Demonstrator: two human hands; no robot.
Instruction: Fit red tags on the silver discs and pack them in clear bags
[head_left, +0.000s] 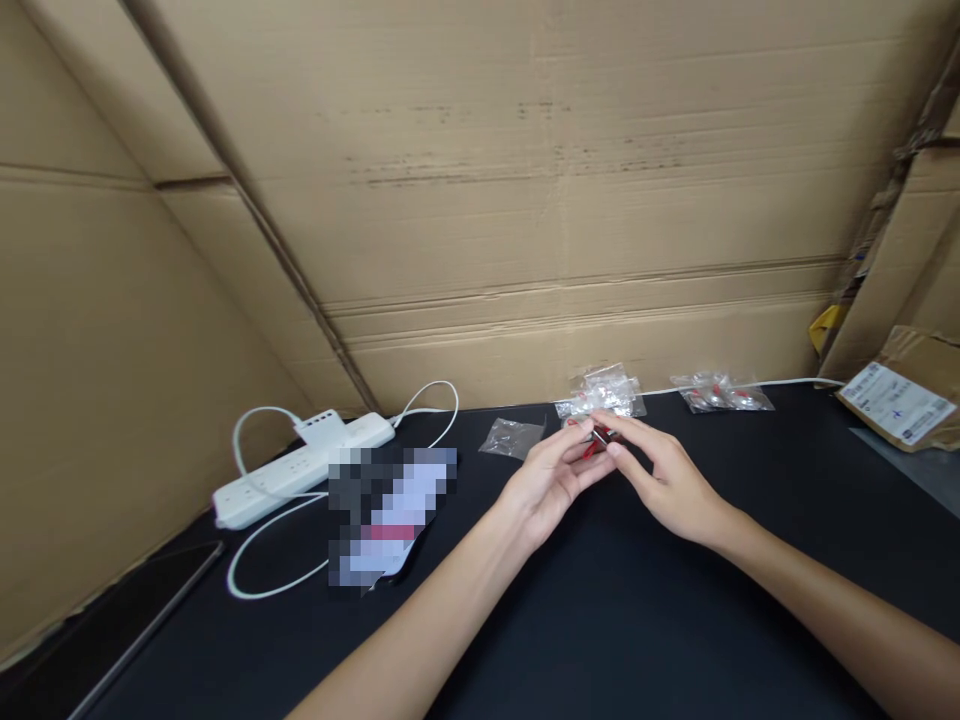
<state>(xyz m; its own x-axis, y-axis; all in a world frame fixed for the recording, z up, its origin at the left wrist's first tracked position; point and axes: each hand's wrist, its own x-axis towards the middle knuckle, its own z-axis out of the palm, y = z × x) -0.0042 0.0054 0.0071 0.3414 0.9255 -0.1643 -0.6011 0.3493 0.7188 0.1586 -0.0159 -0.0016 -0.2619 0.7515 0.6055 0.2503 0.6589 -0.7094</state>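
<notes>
My left hand (pixel 547 480) and my right hand (pixel 664 480) meet over the black table (pixel 615 620), fingertips pinched together on a small red and silver part (pixel 598 437). Just behind the fingers lies a heap of clear plastic bags (pixel 602 392) holding more such parts. An empty-looking clear bag (pixel 512 437) lies flat to the left of my left hand. A second heap of filled clear bags (pixel 721 392) sits farther right by the wall.
A white power strip (pixel 300 468) with looping white cables lies at the left, next to a blurred-out flat object (pixel 390 520). Cardboard walls (pixel 525 200) enclose the table. A cardboard parcel with a label (pixel 900 400) sits at the right edge. A dark tablet (pixel 142 590) lies near left.
</notes>
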